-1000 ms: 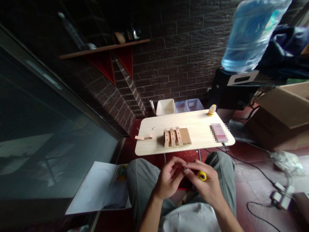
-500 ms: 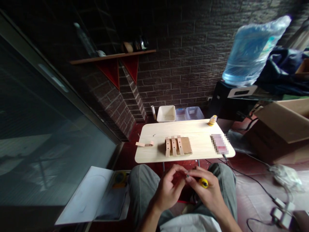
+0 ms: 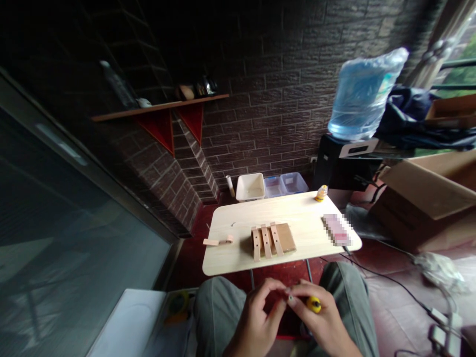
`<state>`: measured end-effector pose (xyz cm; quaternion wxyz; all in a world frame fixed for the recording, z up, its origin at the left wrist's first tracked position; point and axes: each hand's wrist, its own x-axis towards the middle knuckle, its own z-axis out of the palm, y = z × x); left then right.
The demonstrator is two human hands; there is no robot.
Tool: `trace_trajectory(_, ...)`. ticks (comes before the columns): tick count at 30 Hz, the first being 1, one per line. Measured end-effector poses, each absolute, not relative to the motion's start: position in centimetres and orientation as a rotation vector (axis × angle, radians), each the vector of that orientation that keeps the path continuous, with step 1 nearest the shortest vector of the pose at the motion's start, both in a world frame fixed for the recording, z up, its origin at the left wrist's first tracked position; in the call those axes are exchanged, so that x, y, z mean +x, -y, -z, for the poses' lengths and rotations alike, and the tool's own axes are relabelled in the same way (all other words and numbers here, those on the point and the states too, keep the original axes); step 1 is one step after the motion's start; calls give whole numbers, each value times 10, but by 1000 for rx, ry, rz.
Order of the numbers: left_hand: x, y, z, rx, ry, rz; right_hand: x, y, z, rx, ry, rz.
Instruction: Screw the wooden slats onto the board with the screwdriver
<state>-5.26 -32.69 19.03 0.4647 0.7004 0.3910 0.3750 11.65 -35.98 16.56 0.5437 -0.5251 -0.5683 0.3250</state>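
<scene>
Over my lap, below the table's near edge, my right hand (image 3: 323, 322) grips a small tool with a yellow handle (image 3: 314, 304), its dark tip pointing left. My left hand (image 3: 260, 320) pinches at that tip (image 3: 289, 298) with thumb and fingers; anything held there is too small to see. On the light wooden table (image 3: 293, 208) lies a wooden assembly (image 3: 272, 239) of three slats with holes across a brown board. A loose wooden piece (image 3: 218, 241) hangs over the table's left edge.
A small yellow bottle (image 3: 321, 193) and a pixelated flat item (image 3: 336, 229) lie on the table's right side. Plastic tubs (image 3: 255, 186) stand behind it by the brick wall. A water jug (image 3: 362, 94), cardboard boxes (image 3: 433, 191) and floor cables (image 3: 405, 282) are at the right.
My head has tilted up and shifted, so the table and my hands sit lower in view. My hands keep the same grip on the tool and its tip.
</scene>
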Motion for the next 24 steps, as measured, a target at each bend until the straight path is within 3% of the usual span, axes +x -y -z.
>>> trace_trajectory(9, -29, 334, -170, 1497, -917, -1018, 119, 358, -162, -1196, 1217, -949)
trace_trajectory(24, -43, 317, -157, 1657, -1017, -903, 134, 352, -134, -1292, 1211, -1066)
